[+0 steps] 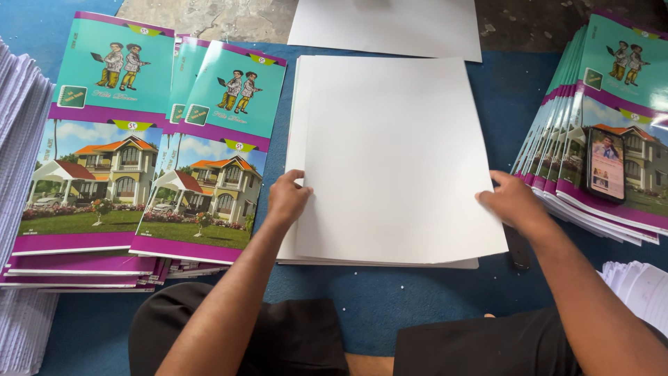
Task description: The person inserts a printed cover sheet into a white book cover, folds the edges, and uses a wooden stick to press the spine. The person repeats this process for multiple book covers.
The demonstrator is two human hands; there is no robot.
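A stack of large white blank paper sheets (390, 153) lies in the middle of the blue mat-covered floor (501, 90), directly in front of the seated person. The top sheet sits slightly askew on the pile, its lower right corner jutting past the sheets beneath. The left hand (287, 198) rests at the stack's left edge, about halfway down, fingers curled over the edge of the top sheet and pinching it. The right hand (513, 202) is at the right edge of the same sheet, fingertips on the paper margin; it appears to grip the edge, though the thumb's hold is hard to make out. So the white stack lies between the two hands, each touching one side.

Left of the stack lie overlapping piles of teal-and-purple printed covers with a house picture (146, 160), close to the left hand. On the right, a fanned pile of the same printed covers (591, 104) carries a black smartphone (605, 165) with a lit screen. Another white sheet (390, 28) lies beyond the stack.
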